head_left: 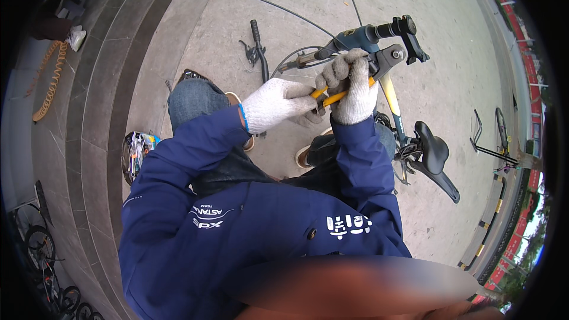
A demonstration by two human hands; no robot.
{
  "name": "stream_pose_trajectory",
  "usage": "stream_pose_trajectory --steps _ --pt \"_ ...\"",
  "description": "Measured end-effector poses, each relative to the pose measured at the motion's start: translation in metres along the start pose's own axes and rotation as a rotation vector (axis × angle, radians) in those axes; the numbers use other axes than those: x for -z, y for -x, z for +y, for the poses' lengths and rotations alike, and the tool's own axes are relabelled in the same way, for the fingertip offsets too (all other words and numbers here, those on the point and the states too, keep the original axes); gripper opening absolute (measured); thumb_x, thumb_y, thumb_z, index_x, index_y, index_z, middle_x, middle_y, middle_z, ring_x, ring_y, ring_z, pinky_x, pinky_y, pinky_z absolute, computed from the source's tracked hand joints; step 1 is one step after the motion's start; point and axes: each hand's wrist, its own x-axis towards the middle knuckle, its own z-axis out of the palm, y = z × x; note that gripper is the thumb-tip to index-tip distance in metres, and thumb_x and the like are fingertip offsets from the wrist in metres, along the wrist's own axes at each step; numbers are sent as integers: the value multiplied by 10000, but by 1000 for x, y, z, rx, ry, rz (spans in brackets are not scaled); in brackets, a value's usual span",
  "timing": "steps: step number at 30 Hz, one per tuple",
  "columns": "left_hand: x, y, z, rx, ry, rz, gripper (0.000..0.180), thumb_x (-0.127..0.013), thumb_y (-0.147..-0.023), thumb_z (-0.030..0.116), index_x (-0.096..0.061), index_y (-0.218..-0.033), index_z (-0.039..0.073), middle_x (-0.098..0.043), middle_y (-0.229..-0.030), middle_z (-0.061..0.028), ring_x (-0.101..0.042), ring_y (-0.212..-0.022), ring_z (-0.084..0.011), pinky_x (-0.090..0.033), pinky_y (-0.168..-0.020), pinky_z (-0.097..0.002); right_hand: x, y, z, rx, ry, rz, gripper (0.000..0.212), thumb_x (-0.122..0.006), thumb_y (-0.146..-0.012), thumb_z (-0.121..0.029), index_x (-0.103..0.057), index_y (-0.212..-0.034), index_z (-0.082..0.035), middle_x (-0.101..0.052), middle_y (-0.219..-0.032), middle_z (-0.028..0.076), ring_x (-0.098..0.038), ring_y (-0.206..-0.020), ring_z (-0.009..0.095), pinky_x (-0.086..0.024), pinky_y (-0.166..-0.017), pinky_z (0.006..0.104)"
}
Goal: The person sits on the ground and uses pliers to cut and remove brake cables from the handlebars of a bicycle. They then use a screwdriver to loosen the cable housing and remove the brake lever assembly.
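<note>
Both of my hands wear pale knitted gloves and meet in front of the bike frame [389,95]. My right hand [357,92] is closed round a pair of yellow-handled pliers [333,98], its fingers darkened with dirt. The grey head of the pliers, with a round pivot bolt, points away to the right. My left hand [274,105] is closed at the handle ends, its fingertips partly hidden. Black cables [284,9] run from the frame's front end, just beyond my hands. Whether the plier jaws hold anything is hard to make out.
A detached handlebar with brake lever [256,50] lies on the concrete ahead. The bike's stem [409,32] and black saddle [434,147] are at right. A container of small tools [139,153] stands by the steps [112,83] at left. Another person's shoe [76,38] is at far left.
</note>
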Motion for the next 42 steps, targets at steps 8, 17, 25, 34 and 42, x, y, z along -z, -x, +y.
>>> stream_pose_trajectory --steps 8,17,25,34,42 --pt "11 0 -8 -33 35 -130 555 -631 -1059 319 -528 -1451 -60 -704 -1198 -199 -741 -1005 -232 -625 -887 -373 17 -11 3 -117 -47 -147 405 -627 -1041 -488 -591 -1220 -127 -636 -962 62 -660 -854 232 -594 -772 441" --pt "14 42 -3 -192 158 -98 565 -631 -1065 336 -490 -1473 -28 -709 -1140 -190 -736 -932 -226 -627 -838 -358 8 -16 15 -256 134 -314 1097 -663 -849 -795 -375 -1551 -3 -602 -1382 244 -654 -1208 344 -576 -1015 484" --pt "95 201 -20 -597 301 497 625 -586 -1080 302 -385 -1532 -81 -666 -1236 -231 -753 -996 -237 -667 -855 -358 41 -21 -16 -112 170 -281 863 -618 -999 -616 -411 -1549 15 -609 -1362 226 -665 -1143 305 -583 -985 428" --pt "191 344 -208 -226 382 1348 314 -627 -1068 286 -649 -1264 42 -726 -1093 -79 -718 -886 -160 -603 -770 -296 102 1 -79 -162 610 -27 427 -621 -1076 -303 -588 -1373 2 -681 -1007 94 -653 -826 179 -572 -744 308" --pt "190 315 -428 -315 1355 1363 331 -608 -1079 300 -546 -1263 32 -688 -1069 -121 -674 -773 -173 -616 -679 -264 169 18 -93 -488 995 -29 311 -646 -1070 -254 -638 -1283 -28 -668 -914 57 -572 -690 97 -474 -597 232"
